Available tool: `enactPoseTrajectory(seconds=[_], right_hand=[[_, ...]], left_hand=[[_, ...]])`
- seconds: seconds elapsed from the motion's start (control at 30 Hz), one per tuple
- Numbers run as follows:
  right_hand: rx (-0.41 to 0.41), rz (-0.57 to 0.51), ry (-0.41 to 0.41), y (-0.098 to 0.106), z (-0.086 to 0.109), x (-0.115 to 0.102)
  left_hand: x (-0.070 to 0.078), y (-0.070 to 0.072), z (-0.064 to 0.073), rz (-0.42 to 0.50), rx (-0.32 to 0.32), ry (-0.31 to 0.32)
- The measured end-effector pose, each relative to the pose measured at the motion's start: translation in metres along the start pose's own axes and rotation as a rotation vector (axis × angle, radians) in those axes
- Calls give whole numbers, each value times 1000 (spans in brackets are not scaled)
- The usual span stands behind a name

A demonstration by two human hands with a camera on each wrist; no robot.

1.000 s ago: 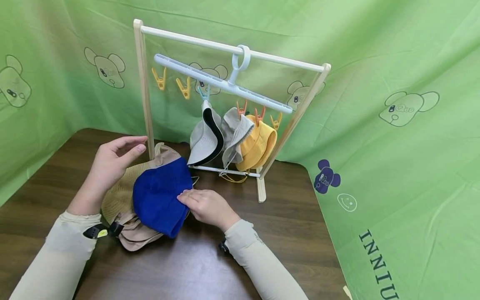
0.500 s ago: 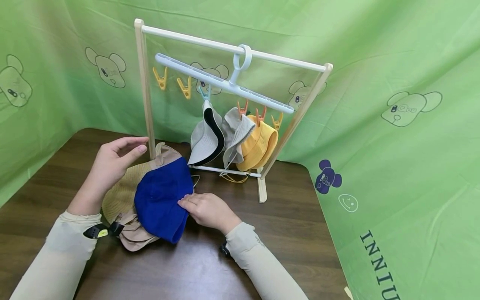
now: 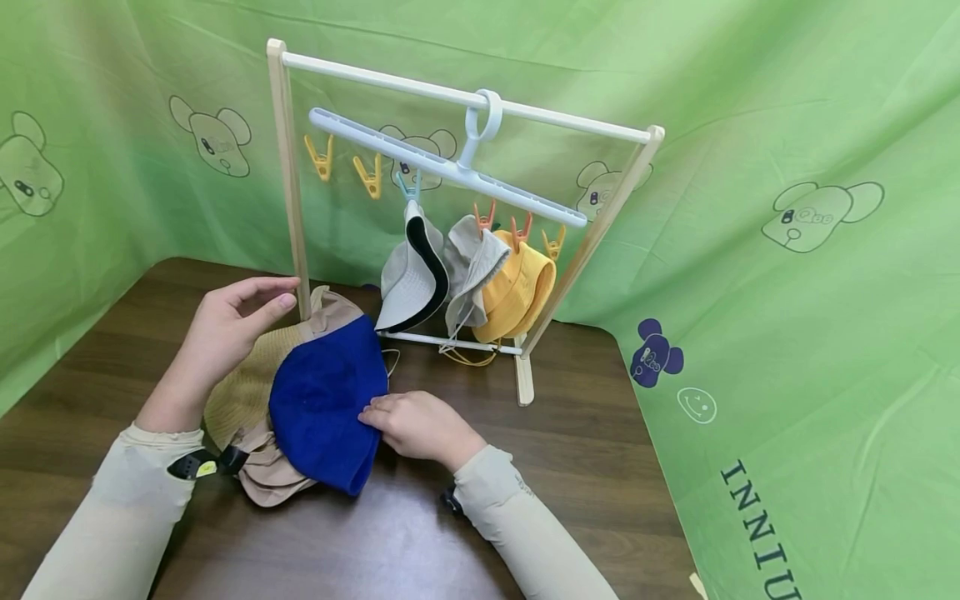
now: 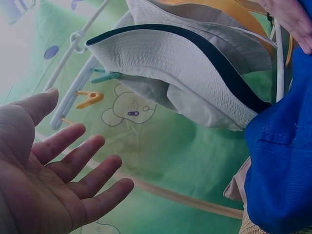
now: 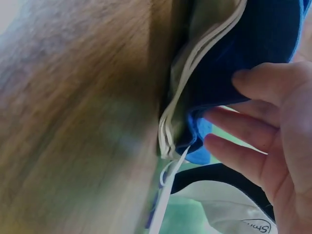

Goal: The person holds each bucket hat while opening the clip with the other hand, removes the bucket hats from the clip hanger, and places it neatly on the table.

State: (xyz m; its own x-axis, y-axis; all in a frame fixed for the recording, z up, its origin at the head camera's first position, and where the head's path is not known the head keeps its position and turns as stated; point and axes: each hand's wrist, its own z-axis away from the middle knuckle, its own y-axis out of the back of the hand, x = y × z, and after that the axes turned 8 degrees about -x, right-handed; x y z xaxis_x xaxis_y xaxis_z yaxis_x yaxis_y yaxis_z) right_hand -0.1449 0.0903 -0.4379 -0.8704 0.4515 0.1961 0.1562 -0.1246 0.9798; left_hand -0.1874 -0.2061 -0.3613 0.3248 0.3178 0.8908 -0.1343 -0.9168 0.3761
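Observation:
My right hand (image 3: 422, 427) pinches the brim of a blue bucket hat (image 3: 322, 400) at its right side. In the right wrist view the thumb lies against the inside of the brim (image 5: 263, 36), the fingers on its other face. The blue hat lies on top of a tan woven hat (image 3: 234, 396) and a beige hat (image 3: 273, 475), hiding much of both. My left hand (image 3: 225, 333) hovers left of the blue hat, fingers relaxed and holding nothing. The left wrist view shows the left palm (image 4: 34, 190) bare with fingers spread.
Behind the pile stands a wooden rack (image 3: 288, 167) carrying a pale blue hanger (image 3: 442, 169). A white bucket hat (image 3: 405, 275), a grey hat (image 3: 468, 271) and a yellow hat (image 3: 517, 292) hang from clips. Yellow clips (image 3: 367, 177) hang at left. Green fabric (image 3: 750, 108) surrounds the table.
The blue hat has shifted slightly toward the near edge of the table and to the right, along with my right hand at its brim. My left hand has barely moved.

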Motion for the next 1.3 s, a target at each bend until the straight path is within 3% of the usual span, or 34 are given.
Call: enactPoseTrajectory(seconds=[0.3,0.8,1.3], right_hand=[[-118,-41,-12,7,1,-3],[-170,-78,-76,18,7,-6],[-46,-134,-168,33,18,1]], left_hand=[[-1,-2,0,7,-27,-9],[-1,-6,0,25,-48,-20],[0,-12,-1,21,-66,12]])
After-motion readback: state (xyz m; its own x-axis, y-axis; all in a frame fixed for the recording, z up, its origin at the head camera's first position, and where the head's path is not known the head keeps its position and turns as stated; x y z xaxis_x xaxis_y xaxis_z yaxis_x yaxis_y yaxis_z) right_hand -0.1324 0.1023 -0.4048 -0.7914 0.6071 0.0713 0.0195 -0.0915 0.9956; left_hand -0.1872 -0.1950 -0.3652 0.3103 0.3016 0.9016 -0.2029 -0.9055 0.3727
